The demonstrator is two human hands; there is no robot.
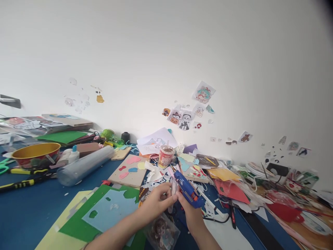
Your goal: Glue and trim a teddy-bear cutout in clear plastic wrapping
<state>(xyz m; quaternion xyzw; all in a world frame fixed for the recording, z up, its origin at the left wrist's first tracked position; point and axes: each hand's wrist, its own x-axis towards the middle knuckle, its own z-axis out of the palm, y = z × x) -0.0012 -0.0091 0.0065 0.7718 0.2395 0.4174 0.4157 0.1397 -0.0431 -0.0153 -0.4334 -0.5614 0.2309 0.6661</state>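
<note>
My right hand [191, 212] is closed around a blue hot glue gun [186, 189], whose nozzle points up and away to the left. Close beside it, my left hand [160, 198] is closed, thumb and fingers pinching a small translucent piece [174, 187]; its exact kind is hard to make out. The fingertips of both hands meet near this piece. Below them lies a clear bag [162, 232] with a printed cartoon figure. Beyond the hands stands a red and white cup [165, 156], among white paper scraps.
Green [75, 222] and light-blue sheets [111, 211] lie at the left. Boards with coloured cut-outs [128, 170] sit behind. A clear plastic roll [84, 165], a gold-lined bowl [36, 154] and black-yellow pliers [23, 184] are farther left. Red paper [231, 190] and a cable lie right.
</note>
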